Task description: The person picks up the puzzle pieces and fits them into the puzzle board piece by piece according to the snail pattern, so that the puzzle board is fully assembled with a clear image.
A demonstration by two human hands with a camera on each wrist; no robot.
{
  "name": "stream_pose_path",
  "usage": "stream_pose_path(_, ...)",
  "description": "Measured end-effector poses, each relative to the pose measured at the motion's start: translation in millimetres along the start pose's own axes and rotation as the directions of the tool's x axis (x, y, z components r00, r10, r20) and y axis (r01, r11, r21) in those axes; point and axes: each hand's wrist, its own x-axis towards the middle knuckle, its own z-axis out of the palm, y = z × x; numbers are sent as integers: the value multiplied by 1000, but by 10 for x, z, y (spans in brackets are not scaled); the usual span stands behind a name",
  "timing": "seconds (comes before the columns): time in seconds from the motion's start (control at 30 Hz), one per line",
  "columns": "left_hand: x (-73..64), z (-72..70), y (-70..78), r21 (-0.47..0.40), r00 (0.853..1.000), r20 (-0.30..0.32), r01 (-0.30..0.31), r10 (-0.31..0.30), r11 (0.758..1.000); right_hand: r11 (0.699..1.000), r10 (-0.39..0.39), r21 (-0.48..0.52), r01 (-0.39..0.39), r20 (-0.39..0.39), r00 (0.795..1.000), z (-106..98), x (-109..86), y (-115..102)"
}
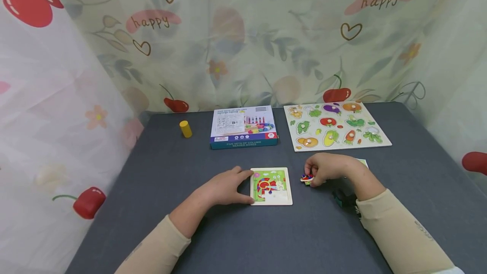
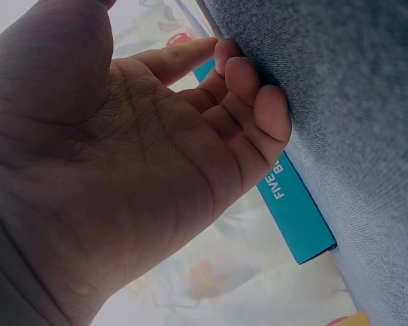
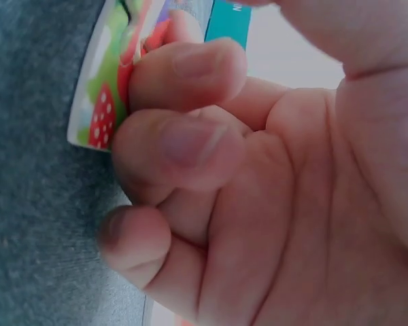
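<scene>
A small square puzzle tray (image 1: 290, 187) with a white rim lies in front of me. Its picture is green with a red spiral, and a pale bare patch shows at the lower right. My left hand (image 1: 226, 186) rests at the tray's left edge, thumb and forefinger spread to its two left corners; the other fingers curl loosely on the cloth in the left wrist view. To the right of the tray, my right hand (image 1: 328, 168) pinches a colourful puzzle piece (image 1: 306, 179). In the right wrist view this puzzle piece (image 3: 98, 102) shows green with a red dotted shape, partly hidden by fingers.
Behind the tray lies a boxed bead set (image 1: 243, 128), with a yellow cylinder (image 1: 185, 129) to its left. A vegetable puzzle board (image 1: 338, 126) is at the back right. A dark object (image 1: 343, 198) and a pale card corner (image 1: 362, 162) show beside the right forearm.
</scene>
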Motion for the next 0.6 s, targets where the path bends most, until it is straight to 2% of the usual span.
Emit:
stream_pose_path(0.2,-4,2,3,-3,1000,0,11,-11,1000,1000,-5,22,5,-14,1000,-55,-56,-7)
stream_pose_path(0.47,-21,-16,16,-4,1000,2,11,-11,1000,999,-38,-19,35,-154,987,-190,-236,-66)
stream_pose_path(0.6,-17,-18,15,4,1000,1,3,-3,1000,996,-84,-33,79,-197,977,-253,-365,-121)
